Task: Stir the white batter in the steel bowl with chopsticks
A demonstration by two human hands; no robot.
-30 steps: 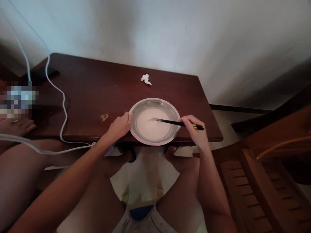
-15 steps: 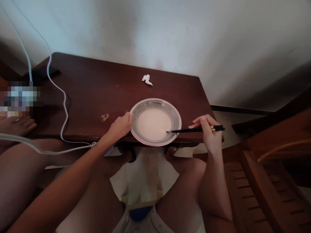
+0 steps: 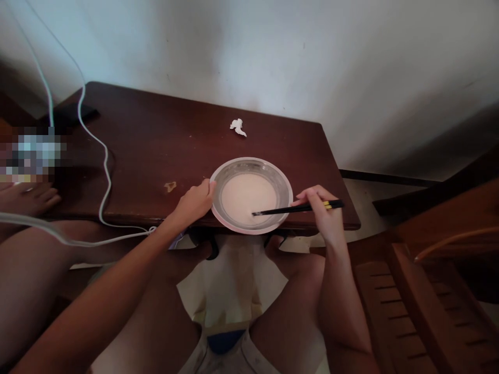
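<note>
A round metal basin (image 3: 284, 181) stands at the front edge of the dark wooden table. Pale, milky liquid (image 3: 247, 195) fills its bottom. My left hand (image 3: 198, 200) grips the basin's left rim, thumb on the edge and fingers closed around the side. Black chopsticks (image 3: 288, 209) with yellow bands are pinched in my right hand (image 3: 322, 210), just right of the basin. They slant left over the right rim, and their tips meet the liquid near the front of the basin.
Crumpled white tissue (image 3: 238, 127) lies behind the basin. White cables (image 3: 106, 166) run across the table's left side. Another person's hand (image 3: 31, 197) rests at the far left. A slatted wooden chair (image 3: 405, 301) stands at the right, and a wall rises behind the table (image 3: 148, 135).
My right hand and the chopsticks have moved left, carrying the tips from the basin's right side toward its front middle. My left hand keeps its hold on the rim.
</note>
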